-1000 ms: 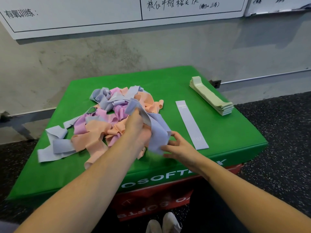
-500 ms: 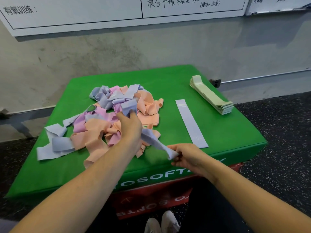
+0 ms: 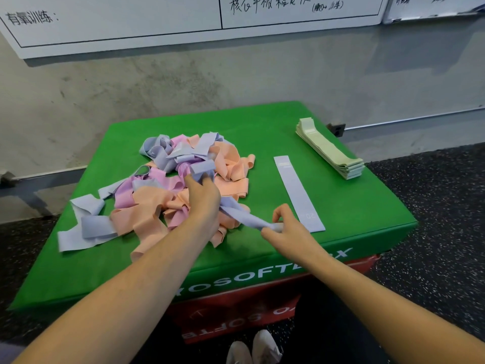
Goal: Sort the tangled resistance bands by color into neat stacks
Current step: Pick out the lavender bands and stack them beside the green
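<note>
A tangled pile of lavender, pink and peach resistance bands [image 3: 157, 195] lies on the left half of the green soft box [image 3: 262, 127]. One lavender band [image 3: 244, 218] stretches between my hands, twisted along its length. My left hand [image 3: 203, 199] grips its upper end over the pile, the tip [image 3: 202, 168] sticking up above my fingers. My right hand [image 3: 284, 227] pinches the lower end near the box's front edge. A single flat lavender band [image 3: 296, 191] lies just right of my right hand. A neat stack of pale green bands [image 3: 330, 151] sits at the far right.
The green box sits on a red box [image 3: 236, 311]. A grey wall with whiteboards [image 3: 157, 19] stands behind. Dark speckled floor [image 3: 433, 232] surrounds the boxes. White shoes [image 3: 253, 349] show at the bottom edge. Bare green surface shows between the flat band and the green stack.
My right hand took hold of the lavender band's loose end and drew it out toward the front right. The band now hangs stretched and twisted between both hands; my left hand lifted slightly.
</note>
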{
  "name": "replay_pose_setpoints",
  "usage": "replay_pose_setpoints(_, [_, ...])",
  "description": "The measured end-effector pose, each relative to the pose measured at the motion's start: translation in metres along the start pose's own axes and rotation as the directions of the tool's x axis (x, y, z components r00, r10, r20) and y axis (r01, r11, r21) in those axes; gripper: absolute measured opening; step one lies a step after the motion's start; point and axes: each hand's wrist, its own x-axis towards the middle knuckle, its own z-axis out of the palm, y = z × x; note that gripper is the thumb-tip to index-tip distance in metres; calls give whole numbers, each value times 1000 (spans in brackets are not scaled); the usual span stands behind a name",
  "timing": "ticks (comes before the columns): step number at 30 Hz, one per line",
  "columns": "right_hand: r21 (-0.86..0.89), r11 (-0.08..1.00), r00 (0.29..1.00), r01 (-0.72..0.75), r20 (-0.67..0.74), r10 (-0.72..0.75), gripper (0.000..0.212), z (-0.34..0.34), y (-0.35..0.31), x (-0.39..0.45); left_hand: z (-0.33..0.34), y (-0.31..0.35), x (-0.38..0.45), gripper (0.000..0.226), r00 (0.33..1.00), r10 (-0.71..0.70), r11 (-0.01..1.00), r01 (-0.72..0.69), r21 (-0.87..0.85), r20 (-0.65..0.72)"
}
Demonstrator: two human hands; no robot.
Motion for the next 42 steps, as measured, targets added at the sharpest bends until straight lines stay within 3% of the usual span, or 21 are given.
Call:
replay_pose_setpoints(4, [235, 972, 999, -3, -31, 10, 22, -8, -5, -3, -1, -4, -6, 35, 1000, -14, 996, 14, 86, 2])
replay_pose_setpoints(7, [201, 980, 994, -7, -106, 29, 29, -15, -2, -2, -5, -2, -12, 45, 998, -19, 990, 10, 140, 64])
replay_pose_setpoints(9, [249, 967, 990, -51, -114, 82, 28, -18, 3, 1, -8, -1, -21, 53, 982, -10, 980, -27, 195, 187])
replay_pose_setpoints(11, [443, 886, 984, -140, -34, 172, 21, -19, 4, 2, -12, 0, -31, 55, 929, -19, 945, -104, 311, 368])
replay_pose_setpoints(14, [644, 742, 975, -189, 33, 220, 23, -21, 5, 6, -19, -3, -40, 62, 787, -82, 925, -169, 340, 612])
replay_pose_setpoints(17, [709, 676, 976, -200, 83, 202, 23, -23, 2, 7, -22, -9, -40, 50, 730, -73, 874, -281, 396, 680])
replay_pose_setpoints(19, [713, 672, 976, -201, 91, 196, 22, -24, 2, 7, -21, -11, -41, 43, 748, -61, 861, -296, 415, 661])
replay_pose_setpoints(23, [624, 763, 985, -167, 65, 162, 5, -22, -1, 5, -15, -10, -45, 22, 773, -34, 907, -242, 344, 634])
replay_pose_setpoints(27, [522, 849, 995, -83, -1, 98, 19, -18, 2, 6, -8, -10, -49, 12, 792, -16, 936, -203, 288, 610])
replay_pose_setpoints(31, [415, 899, 986, -136, -32, 164, 38, -17, 6, 4, -9, -9, -47, 6, 817, -26, 964, -133, 232, 576])
replay_pose_setpoints(34, [312, 933, 977, -181, -49, 206, 24, -21, 10, 3, -11, -10, -40, 11, 842, -30, 984, -70, 164, 539])
replay_pose_setpoints(37, [521, 830, 979, -199, 70, 191, 19, -27, 12, 1, -15, -12, -31, 17, 849, -76, 987, -11, 161, 523])
replay_pose_setpoints(40, [800, 565, 978, -205, 146, 147, 13, -29, 7, -1, -20, -13, -25, 35, 816, -201, 976, 120, 182, 541])
replay_pose_setpoints(42, [866, 454, 977, -210, 176, 117, 13, -30, 6, -1, -22, -16, -23, 48, 760, -259, 966, 204, 159, 596])
